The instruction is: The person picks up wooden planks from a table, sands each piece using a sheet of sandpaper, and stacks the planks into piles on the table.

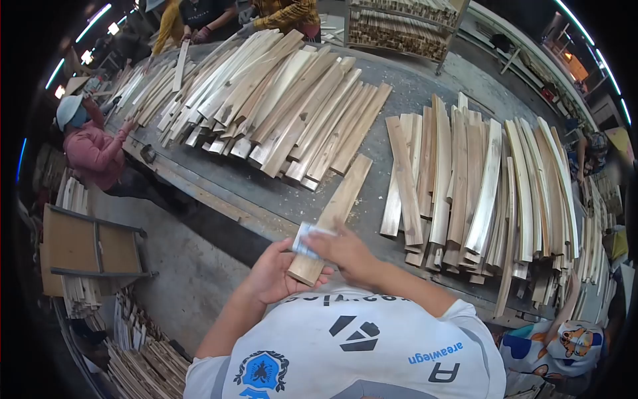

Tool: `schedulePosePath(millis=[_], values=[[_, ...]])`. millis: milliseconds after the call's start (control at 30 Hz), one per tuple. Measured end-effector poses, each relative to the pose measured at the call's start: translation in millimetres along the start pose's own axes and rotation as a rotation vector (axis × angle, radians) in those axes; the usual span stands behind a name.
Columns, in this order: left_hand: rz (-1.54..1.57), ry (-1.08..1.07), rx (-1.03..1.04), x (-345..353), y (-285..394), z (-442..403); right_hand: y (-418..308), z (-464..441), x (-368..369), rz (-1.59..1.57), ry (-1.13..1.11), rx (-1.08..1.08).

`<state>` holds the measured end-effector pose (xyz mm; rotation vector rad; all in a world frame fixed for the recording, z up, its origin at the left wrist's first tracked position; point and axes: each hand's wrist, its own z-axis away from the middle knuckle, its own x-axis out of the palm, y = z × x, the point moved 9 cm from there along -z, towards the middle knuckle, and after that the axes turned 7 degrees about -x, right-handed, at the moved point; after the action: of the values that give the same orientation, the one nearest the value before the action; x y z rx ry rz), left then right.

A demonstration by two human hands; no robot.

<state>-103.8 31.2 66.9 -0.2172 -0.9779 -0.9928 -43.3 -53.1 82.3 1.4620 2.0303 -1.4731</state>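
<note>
A short wooden board (345,193) slants away from my body, its near end above the table's front edge and its far end over the tabletop. My left hand (271,274) is closed round the near end from below, fingertips showing on the far side. On the board's upper face, my right hand (349,256) presses a white pad with bluish marks (307,241). The hand is slightly blurred, and I cannot make out exactly what kind of pad it is.
A large pile of wooden strips (266,100) covers the table (266,209) ahead; another pile (458,179) lies to the right. Several people stand around, including one in a pink top (96,153) at left. A brown-panelled cart (70,249) stands on the floor.
</note>
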Motion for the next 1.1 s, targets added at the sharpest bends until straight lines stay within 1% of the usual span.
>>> schedulePosePath(millis=[33,100,133,200,233,267,333,367,400,500,533,567,633,667,700,733,767,833,867,900,933,967,1000,1067,1100], values=[[-0.015,0.024,0.007,-5,-1,-1,13,1,2,0.030,-0.026,0.077],[-0.068,0.095,0.001,-28,-6,-5,62,18,-3,0.091,-0.086,0.230],[-0.087,0.130,-0.001,-39,-9,-6,113,38,-15,0.003,-0.023,0.500],[-0.777,0.381,0.048,-58,6,2,157,64,-36,-0.048,0.106,0.749],[-1.125,0.499,0.071,-64,16,7,155,61,-50,-0.005,0.176,0.722],[-1.750,0.672,0.299,-52,28,18,151,57,-61,0.038,0.251,0.696],[-1.785,0.833,0.311,-59,32,26,105,15,-37,0.261,0.157,0.408],[-1.804,0.912,0.325,-59,36,29,79,-7,-14,0.184,0.039,0.382],[-1.744,0.892,0.172,-67,36,27,49,-14,12,0.132,-0.010,0.134],[-1.595,0.823,0.022,-70,43,29,47,-4,37,0.040,-0.199,0.053],[-1.608,0.846,0.051,-68,49,30,98,7,33,0.162,-0.177,0.199],[-1.625,0.868,0.076,-66,53,32,137,16,17,0.209,-0.121,0.330],[-1.652,0.895,0.116,-65,62,39,189,39,-15,0.302,0.000,0.610],[-1.657,0.908,0.147,-64,70,42,161,20,-7,0.389,-0.069,0.474],[-1.665,0.917,0.185,-63,81,42,149,13,19,0.030,-0.160,0.587],[-1.647,0.872,0.187,-65,89,43,94,-7,28,0.203,-0.160,0.317],[-1.621,0.767,0.185,-68,91,39,61,-19,42,0.104,-0.143,0.183],[-1.562,0.556,0.164,-79,92,33,64,-14,45,0.085,-0.208,0.266],[-1.515,0.498,0.080,-101,89,28,92,-3,31,0.216,-0.182,0.417],[-1.367,0.450,0.057,-124,85,27,124,15,13,0.346,-0.160,0.564],[-1.221,0.406,0.036,-145,81,26,137,32,-16,0.396,0.048,0.603],[-1.076,0.364,0.013,-152,82,22,135,39,-55,0.354,0.306,0.643],[-1.101,0.306,0.039,-147,84,23,125,48,-86,0.384,0.465,0.669],[-1.264,0.306,0.128,-115,100,18,93,63,-129,0.194,0.842,0.698],[-1.347,0.303,0.180,-97,109,8,84,75,-136,0.153,0.945,0.680]])
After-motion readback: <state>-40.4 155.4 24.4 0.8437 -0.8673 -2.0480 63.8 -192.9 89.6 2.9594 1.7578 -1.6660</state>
